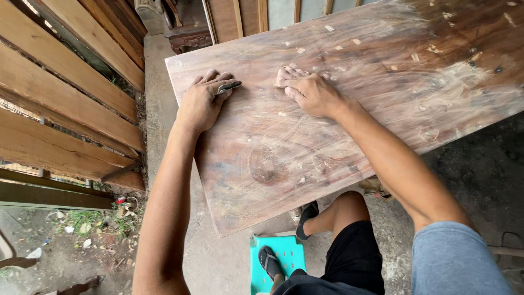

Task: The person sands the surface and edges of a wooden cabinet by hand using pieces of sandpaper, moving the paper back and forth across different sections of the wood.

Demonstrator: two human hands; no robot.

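Carefully, I'd keep my left hand (pixel 201 102) flat, pinning the dark scraper blade (pixel 228 86) against the wooden slab (pixel 338 142), while my right hand (pixel 310 92), fingers together, presses the pale pad (pixel 285 73) evenly.

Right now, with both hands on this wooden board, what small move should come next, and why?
Probably push the right hand forward, rubbing its pale sanding pad across the board. Chalky patches and pale specks lie further along the surface, while the left hand rests flat near the edge with a thin dark tool under its fingers.
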